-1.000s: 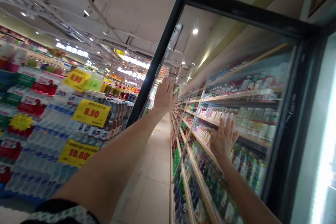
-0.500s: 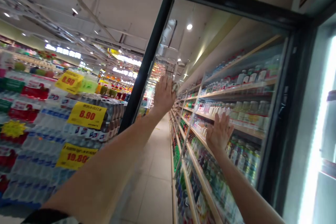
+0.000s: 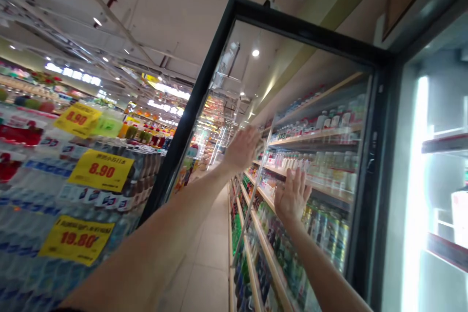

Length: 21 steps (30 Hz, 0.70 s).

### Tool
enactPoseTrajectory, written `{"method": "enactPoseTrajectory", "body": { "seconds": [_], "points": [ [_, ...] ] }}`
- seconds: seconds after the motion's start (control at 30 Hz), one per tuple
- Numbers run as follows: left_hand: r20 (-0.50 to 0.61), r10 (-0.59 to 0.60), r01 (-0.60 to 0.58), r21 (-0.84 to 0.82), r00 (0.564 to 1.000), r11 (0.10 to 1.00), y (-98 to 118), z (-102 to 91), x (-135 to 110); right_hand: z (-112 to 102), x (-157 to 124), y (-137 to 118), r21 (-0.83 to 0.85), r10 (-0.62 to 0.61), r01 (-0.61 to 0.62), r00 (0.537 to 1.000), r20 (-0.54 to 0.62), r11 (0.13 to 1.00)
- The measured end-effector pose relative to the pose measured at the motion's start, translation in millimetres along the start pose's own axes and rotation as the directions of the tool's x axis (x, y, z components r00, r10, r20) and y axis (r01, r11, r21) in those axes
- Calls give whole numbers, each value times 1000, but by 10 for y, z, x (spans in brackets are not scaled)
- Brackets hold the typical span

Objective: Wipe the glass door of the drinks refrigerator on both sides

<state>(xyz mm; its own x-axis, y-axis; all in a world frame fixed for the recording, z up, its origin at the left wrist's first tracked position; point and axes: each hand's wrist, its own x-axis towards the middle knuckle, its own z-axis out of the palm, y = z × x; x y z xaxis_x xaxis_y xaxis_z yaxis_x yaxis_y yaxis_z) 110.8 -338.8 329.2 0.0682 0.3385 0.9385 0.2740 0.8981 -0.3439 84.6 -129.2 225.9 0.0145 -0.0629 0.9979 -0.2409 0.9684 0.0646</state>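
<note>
Left fingers (image 3: 253, 134): stretched out and close together, released, laid against the pane; cannot tell if anything lies under the palm
Right fingers (image 3: 297, 179): five, spread wide, released, tips pointing up, flat on the pane
Hands counted: two, left hand (image 3: 241, 148) higher and further out, right hand (image 3: 291, 196) lower and nearer the hinge side, apart from each other
Glass door (image 3: 329, 102): one, swung open into the aisle, hinged at the right on the cooler; rows of bottles on shelves show in the glass
Door frame (image 3: 310, 33): black, runs round the pane
Cooler (image 3: 444, 142): right of the door, one bright light strip, two shelves visible
Price tags (image 3: 100, 170): three yellow, two read 8.90, one 19.80, on stacked water packs (image 3: 54, 195) at left
Floor (image 3: 208, 273): pale tiles
</note>
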Motion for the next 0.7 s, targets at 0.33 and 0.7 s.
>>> {"method": "enactPoseTrajectory", "body": {
  "seconds": [0.33,0.7],
  "points": [
    [-74,-322,327,72,944,942,64,36,171,27,-6,13,-51,-14,12,999,-40,999],
    [-24,-188,189,107,982,976,-29,-75,-32,34,-9,21,-30,-22,21,999,-42,999]
  ]
}}
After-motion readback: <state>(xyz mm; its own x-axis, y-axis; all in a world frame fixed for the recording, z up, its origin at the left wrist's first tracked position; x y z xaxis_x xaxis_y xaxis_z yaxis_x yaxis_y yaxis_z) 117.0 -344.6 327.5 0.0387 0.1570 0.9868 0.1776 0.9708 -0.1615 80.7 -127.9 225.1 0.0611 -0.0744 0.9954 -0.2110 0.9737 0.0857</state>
